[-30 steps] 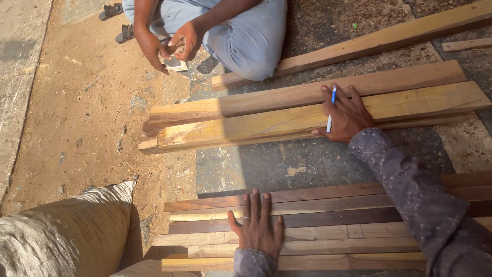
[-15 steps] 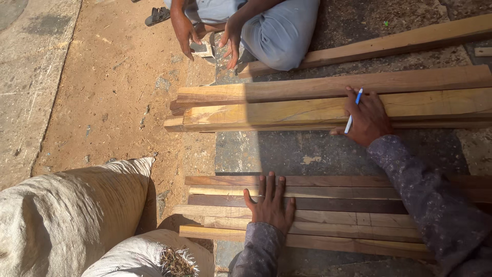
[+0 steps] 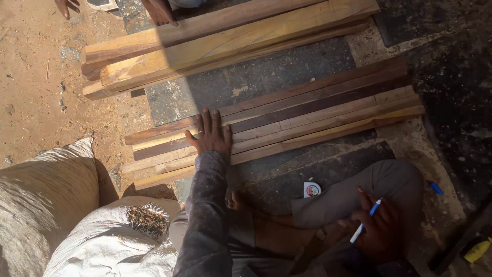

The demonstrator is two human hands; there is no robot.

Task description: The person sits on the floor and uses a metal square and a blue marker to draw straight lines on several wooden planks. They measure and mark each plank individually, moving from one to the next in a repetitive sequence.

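— Left hand (image 3: pixel 209 137)?
— Flat and open, fingers spread, palm down on the near bundle of thin wooden slats (image 3: pixel 318 110). Pressed onto the left part of the bundle, which lies on the floor (image 3: pixel 266 77) and runs away to the right of that hand.

— Right hand (image 3: pixel 376 228)?
— Down by the lap, resting on a bent knee in grey trousers (image 3: pixel 359 192). Closed loosely around a blue and white pen (image 3: pixel 366 220), tip pointing down-left. Well apart from the slats.

— Beyond the left hand?
— A second stack of thicker planks (image 3: pixel 225 41), past a strip of bare dark floor, lying roughly parallel to the slats. Not touched by either hand.

— Anyone else there?
— Another person's hands (image 3: pixel 160 11) at the top edge, one just at the far planks. Cannot tell whether touching.

— Near the right hand?
— A small round white tape measure (image 3: pixel 311 189) on the floor just left of the knee. A blue pen cap (image 3: pixel 436 188) to the right of it.

— Left of the left arm?
— Two stuffed sacks (image 3: pixel 46 195), one pale, one white.
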